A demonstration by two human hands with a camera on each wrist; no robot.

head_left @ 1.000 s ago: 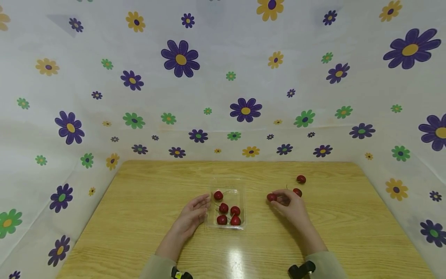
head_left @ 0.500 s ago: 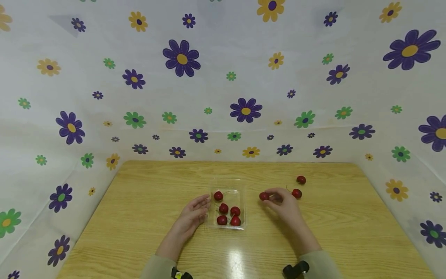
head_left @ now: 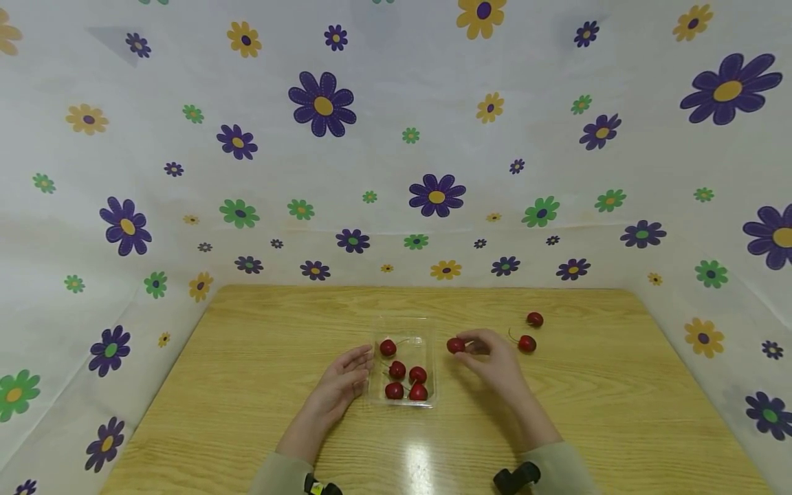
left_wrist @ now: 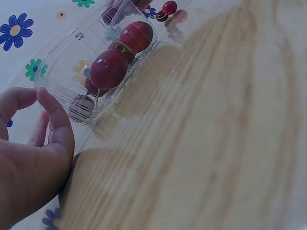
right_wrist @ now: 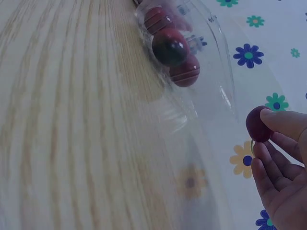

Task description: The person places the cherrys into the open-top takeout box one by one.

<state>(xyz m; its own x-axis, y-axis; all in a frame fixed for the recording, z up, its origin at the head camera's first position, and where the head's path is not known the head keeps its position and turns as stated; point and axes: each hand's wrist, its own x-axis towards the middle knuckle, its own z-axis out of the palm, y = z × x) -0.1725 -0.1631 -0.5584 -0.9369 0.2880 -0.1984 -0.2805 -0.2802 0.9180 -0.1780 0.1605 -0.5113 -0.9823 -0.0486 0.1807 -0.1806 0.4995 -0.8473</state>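
A clear plastic box (head_left: 405, 330) stands on the table with several red cherries (head_left: 397, 370) in it, some with thin stems. My left hand (head_left: 337, 385) rests against the box's left side, its fingers nearly straight; the left wrist view has its fingertips at the box wall. Just right of the box, my right hand (head_left: 495, 361) pinches a dark red cherry (right_wrist: 258, 123) between thumb and fingers. A thin stem hangs below that cherry in the right wrist view. Two more cherries lie on the table behind the right hand, a stemmed one (head_left: 526, 344) and another (head_left: 535, 319).
The wooden table (head_left: 278, 323) has a light grain and a bright reflection near its front. A white flower-printed cloth (head_left: 383, 158) encloses the back and both sides. Dark wrist straps (head_left: 516, 478) sit on the sleeves.
My right hand has moved left with the pinched cherry, away from the two loose cherries and closer to the box. The left hand and the box have stayed in place.
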